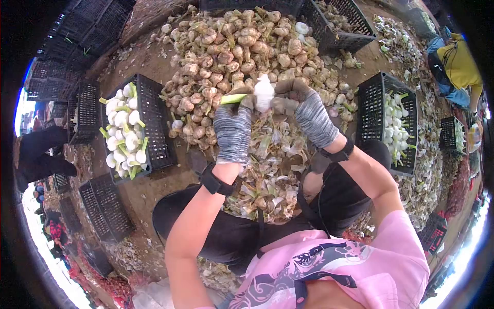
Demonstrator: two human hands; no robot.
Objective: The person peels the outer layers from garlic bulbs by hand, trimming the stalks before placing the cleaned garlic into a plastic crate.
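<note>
A white garlic bulb (264,95) is held up between my two gloved hands, in front of the heap of garlic. My left hand (235,121) is closed, and a thick green stem (232,99) sticks out to its left. Curled fingers of my right hand (310,110) press on the bulb's right side; the fingertips are partly hidden. Both hands wear grey knit gloves with dark, dirty fingers. Behind them spreads a large heap of unpeeled garlic (226,56). Loose peelings (270,175) cover the ground below my hands, between my legs.
On the left stands a black crate (157,121) of white garlic; another such crate (371,110) is on the right. A third crate (339,38) with garlic sits at the back. An upturned-looking black crate (107,206) lies lower left. A person in yellow (460,62) is at far right.
</note>
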